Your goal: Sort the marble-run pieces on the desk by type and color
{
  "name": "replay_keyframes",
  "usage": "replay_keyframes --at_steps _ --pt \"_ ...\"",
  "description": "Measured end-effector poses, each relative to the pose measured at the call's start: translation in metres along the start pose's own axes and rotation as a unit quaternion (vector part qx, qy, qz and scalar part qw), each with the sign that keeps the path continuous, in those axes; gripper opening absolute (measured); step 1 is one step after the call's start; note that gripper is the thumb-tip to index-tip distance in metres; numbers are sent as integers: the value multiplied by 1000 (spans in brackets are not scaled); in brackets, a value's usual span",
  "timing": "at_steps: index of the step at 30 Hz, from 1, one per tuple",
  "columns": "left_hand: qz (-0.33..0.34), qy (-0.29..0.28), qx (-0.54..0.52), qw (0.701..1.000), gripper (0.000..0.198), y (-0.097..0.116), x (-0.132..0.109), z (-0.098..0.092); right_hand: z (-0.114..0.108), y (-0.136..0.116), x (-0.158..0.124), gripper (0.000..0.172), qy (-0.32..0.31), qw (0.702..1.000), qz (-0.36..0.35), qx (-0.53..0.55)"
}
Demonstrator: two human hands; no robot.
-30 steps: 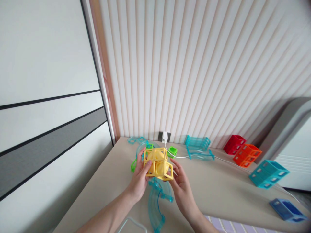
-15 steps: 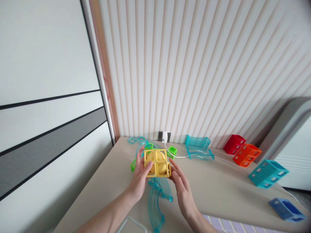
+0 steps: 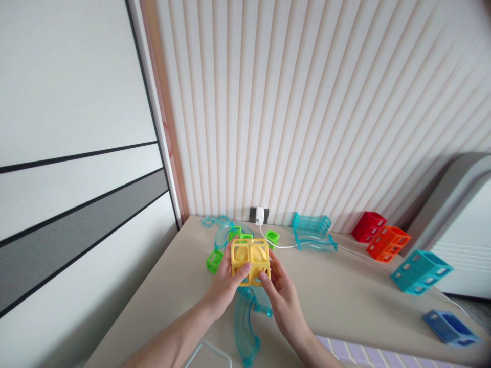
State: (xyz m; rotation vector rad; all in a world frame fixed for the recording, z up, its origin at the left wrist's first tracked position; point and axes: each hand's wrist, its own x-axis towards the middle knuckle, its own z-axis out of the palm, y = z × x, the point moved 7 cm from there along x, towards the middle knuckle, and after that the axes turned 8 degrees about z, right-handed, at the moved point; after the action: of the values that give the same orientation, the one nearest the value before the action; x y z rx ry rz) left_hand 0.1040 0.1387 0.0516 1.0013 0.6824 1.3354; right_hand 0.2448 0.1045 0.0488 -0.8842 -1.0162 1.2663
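Note:
Both my hands hold a yellow block (image 3: 250, 260) made of open-frame cubes with rounded yellow inserts, lifted a little above the beige table (image 3: 345, 301). My left hand (image 3: 224, 291) grips its left and lower side, thumb on the front face. My right hand (image 3: 282, 299) grips its right and lower side, thumb also on the front. Under my hands lies a curved clear-teal track piece (image 3: 245, 322). Small green cubes (image 3: 214, 260) lie just behind the block.
Along the ribbed wall lie teal track pieces (image 3: 312, 232), a white plug and cable (image 3: 261, 215), and red (image 3: 369, 226) and orange (image 3: 388, 243) frame blocks. A teal block (image 3: 421, 272) and a blue block (image 3: 449, 328) sit at the right. A white cabinet (image 3: 468, 245) stands beyond.
The yellow block has been turned and brought slightly lower, its flat face now toward me. My right hand closed back onto it after briefly loosening.

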Motion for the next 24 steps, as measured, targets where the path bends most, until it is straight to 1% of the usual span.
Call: replay_keyframes --at_steps 3,7,9,12,14,17,21,24 --pt "-10 11 10 1000 87 3 -2 1 -1 1 0 59 6 999 -1 -32" --pt "-2 13 29 999 83 4 -3 0 -2 2 1 57 12 998 -5 -69" --pt "2 6 28 1000 84 2 -4 1 -4 4 2 55 19 997 -14 -78" --pt "19 -14 12 1000 91 -1 -4 4 -8 9 2 54 25 996 -23 -87" --pt "28 -23 7 999 92 -1 -3 6 -10 12 2 54 23 995 -23 -93" --pt "33 -28 8 999 89 0 -2 6 -9 14 0 53 15 994 -20 -102" --pt "53 -37 14 998 84 5 -1 6 -7 13 0 54 -2 995 -17 -101" --pt "58 -46 24 997 82 4 0 4 -6 12 1 54 -13 994 -13 -106"
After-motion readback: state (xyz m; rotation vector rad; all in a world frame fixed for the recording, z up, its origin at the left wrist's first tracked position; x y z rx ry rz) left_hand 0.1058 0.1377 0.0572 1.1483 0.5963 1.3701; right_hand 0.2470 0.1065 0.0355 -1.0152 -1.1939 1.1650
